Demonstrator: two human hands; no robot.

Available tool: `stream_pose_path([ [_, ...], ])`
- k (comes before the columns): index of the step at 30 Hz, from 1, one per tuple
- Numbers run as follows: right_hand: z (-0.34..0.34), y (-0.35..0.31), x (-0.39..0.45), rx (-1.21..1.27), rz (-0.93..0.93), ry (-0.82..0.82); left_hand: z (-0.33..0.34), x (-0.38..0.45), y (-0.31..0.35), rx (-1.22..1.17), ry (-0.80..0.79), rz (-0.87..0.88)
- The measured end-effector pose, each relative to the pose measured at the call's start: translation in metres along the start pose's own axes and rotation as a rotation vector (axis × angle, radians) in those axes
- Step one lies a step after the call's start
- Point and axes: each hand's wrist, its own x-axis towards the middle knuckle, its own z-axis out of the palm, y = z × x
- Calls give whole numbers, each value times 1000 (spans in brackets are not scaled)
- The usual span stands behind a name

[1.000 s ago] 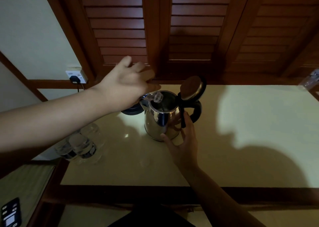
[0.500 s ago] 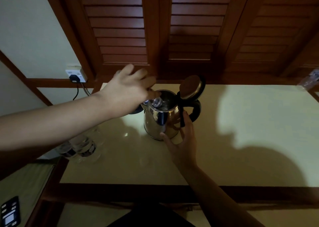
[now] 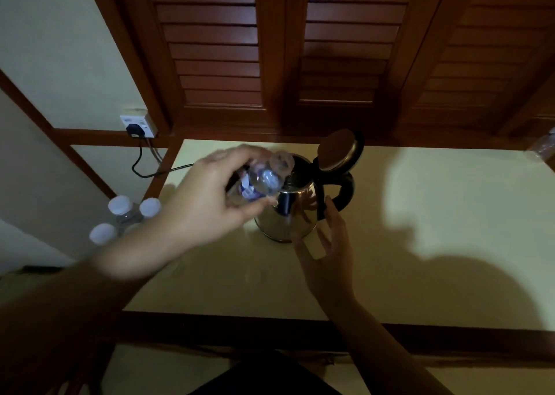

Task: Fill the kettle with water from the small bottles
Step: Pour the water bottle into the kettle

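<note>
The left hand (image 3: 207,196) grips a clear plastic bottle (image 3: 262,181), tilted over the open steel kettle (image 3: 288,214) on the counter (image 3: 420,214). The right hand (image 3: 327,253), fingers loosely spread, hovers beside the kettle.

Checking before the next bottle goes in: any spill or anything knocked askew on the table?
Nothing stands out. The kettle stands upright with its lid hinged open, and no spilled water shows on the table, though the light is dim. The left hand holds a small bottle tilted at the kettle's mouth.
</note>
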Motion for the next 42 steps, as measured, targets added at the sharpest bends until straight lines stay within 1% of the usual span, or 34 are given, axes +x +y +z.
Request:
stream_pose_path([
  [2, -11, -6, -10, 32, -8, -65, 13, -20, 3, -216, -71, -67],
  [4, -23, -10, -20, 73, -32, -175, 34, -38, 3, -346, -133, -81],
  [6, -30, -12, -27, 80, -45, -294, 58, -54, 3, -439, -159, -114],
  [8, -33, -10, -32, 57, -13, -357, 78, -66, 2, -463, -163, -190],
  [11, -32, -7, -38, -9, 32, -377, 95, -74, -8, -404, -173, -170],
  [14, -32, -2, -41, -29, 49, -348, 100, -80, -25, -292, -236, -194],
  [16, -32, 0, -39, -38, 46, -347, 102, -91, -39, -125, -259, -190],
  [18, -32, 1, -36, -50, 42, -356, 107, -104, -54, 61, -328, -152],
  [20, -33, 1, -35, -61, 40, -364, 110, -112, -62, 115, -414, -187],
  [22, -33, 1, -34, -68, 36, -373, 114, -115, -67, 108, -439, -175],
  [24, -35, 0, -32, -67, 30, -378, 112, -114, -65, 89, -434, -174],
  [25, -35, 0, -31, -64, 27, -382, 108, -112, -62, 56, -408, -185],
  [26, -36, 0, -31, -58, 25, -385, 101, -108, -57, 10, -356, -197],
  [28, -36, 3, -31, -44, 24, -386, 84, -95, -40, -131, -189, -215],
  [29, -36, 5, -31, -30, 25, -386, 74, -85, -29, -209, -116, -197],
  [31, -36, 9, -31, -9, 24, -387, 56, -65, -3, -317, -27, -80],
  [33, -36, 11, -33, 3, 16, -393, 46, -50, 19, -304, -41, -4],
  [37, -38, 10, -32, 47, -6, -416, 52, -37, 34, -72, -167, 16],
  [42, -38, 16, -32, 51, -20, -445, 61, -35, 35, -100, -197, -22],
])
